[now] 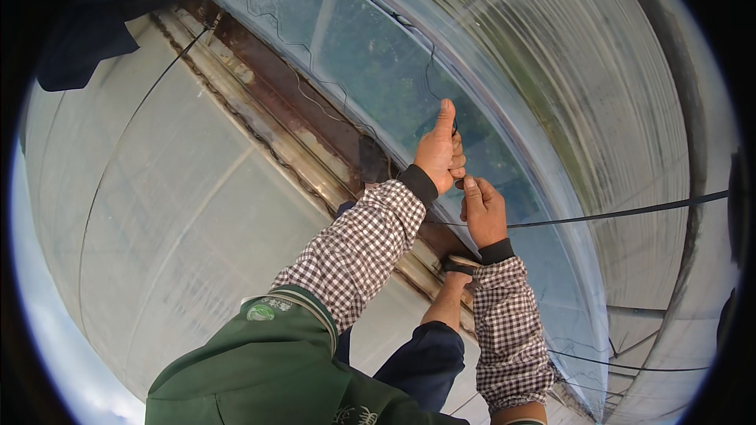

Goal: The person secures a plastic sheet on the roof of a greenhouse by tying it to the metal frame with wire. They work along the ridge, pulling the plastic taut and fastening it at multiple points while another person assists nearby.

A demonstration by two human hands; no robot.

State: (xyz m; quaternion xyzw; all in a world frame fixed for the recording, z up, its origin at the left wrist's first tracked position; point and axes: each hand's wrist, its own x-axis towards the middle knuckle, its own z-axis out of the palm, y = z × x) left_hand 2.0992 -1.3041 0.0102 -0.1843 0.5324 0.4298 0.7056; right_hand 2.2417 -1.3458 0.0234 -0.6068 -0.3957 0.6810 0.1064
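My left hand (438, 147) is raised over the blue-tinted clear plastic film (378, 65), thumb pointing up and the other fingers curled around a thin black cord (430, 74). Just below and to its right, my right hand (483, 208) pinches a small dark piece, perhaps an end of the same cord, between thumb and forefinger. The two hands nearly touch. A black strap (614, 214) runs from the right side and passes behind my right hand. Both forearms wear checkered sleeves with black cuffs. What lies inside the curled left fingers is hidden.
A rusty brown metal gutter (271, 79) crosses diagonally, with a metal rail and a twisted dark rope (224, 103) alongside. Whitish film (171, 189) covers the left side; more curved film (590, 88) rises at right. My sandalled foot (460, 265) rests by the gutter. Another person's dark sleeve (94, 18) shows upper left.
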